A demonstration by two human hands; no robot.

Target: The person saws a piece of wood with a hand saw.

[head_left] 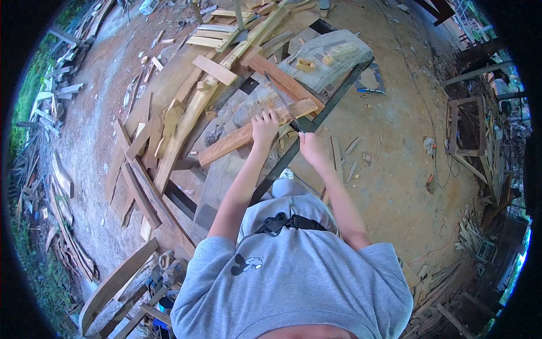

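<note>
My left hand (264, 127) presses down on a reddish wooden plank (226, 144) that lies slantwise across the workbench (223, 169). My right hand (312, 147) grips the dark handle of a handsaw (284, 103). Its thin blade runs up and left across the plank's far end, just right of my left hand. Sawdust lies under the plank.
Long pale boards (192, 110), a flat offcut (214, 69) and small blocks (305, 64) cover the bench. Plank piles (62, 186) line the dirt ground at left. A wooden frame (464, 127) stands at right, more scrap timber (474, 234) beyond it.
</note>
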